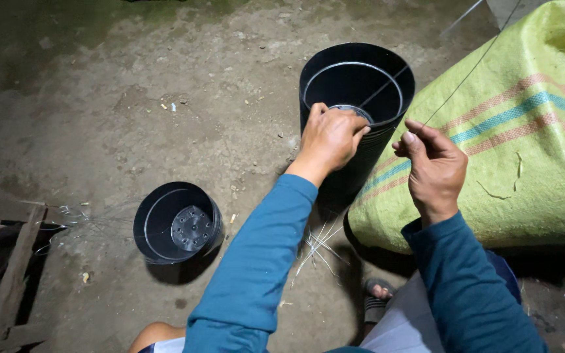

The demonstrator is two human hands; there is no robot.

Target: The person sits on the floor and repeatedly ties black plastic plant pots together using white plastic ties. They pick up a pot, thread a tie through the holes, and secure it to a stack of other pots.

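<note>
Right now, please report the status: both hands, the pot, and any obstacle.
Left hand grips rim of tall black pot stack. Right hand pinches thin wire, drawn taut. Green woven sack presses against stack.

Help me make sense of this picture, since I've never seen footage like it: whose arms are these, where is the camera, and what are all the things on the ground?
The camera sits on a person's head and looks down, so the two blue-sleeved arms are that person's own. The left hand grips the near rim of a tall stack of black plastic pots. The right hand pinches a thin wire that runs up and away to the top right. Beside it lies a green woven sack with coloured stripes. On the bare dirt floor stands a single black pot with holes in its bottom, and some pale loose strands lie near the person's sandalled foot. Wooden slats show at the lower left.
</note>
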